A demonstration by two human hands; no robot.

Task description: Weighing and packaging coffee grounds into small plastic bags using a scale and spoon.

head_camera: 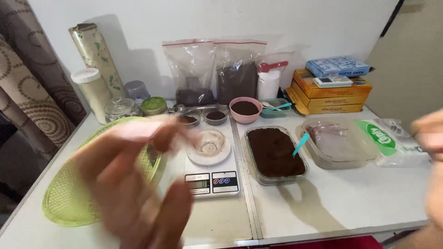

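Observation:
My left hand [134,184] is blurred in the foreground at lower left, fingers apart, holding nothing, in front of a green mesh basket [64,198]. At the right edge my right hand [431,161] is also blurred, and I cannot tell what its fingers do. Between them stands a white kitchen scale [210,177] with a small empty glass bowl [210,143] on its platform. Right of it is a clear rectangular container of dark brown powder [274,154] with a teal spoon [300,144] stuck in it.
A clear tray with plastic bags [339,145] and a green-printed bag [387,140] lie at right. Behind stand a pink bowl of brown powder [245,109], two small dishes, zip bags of powder [237,74], jars, a wrapped roll, and stacked yellow boxes [330,94].

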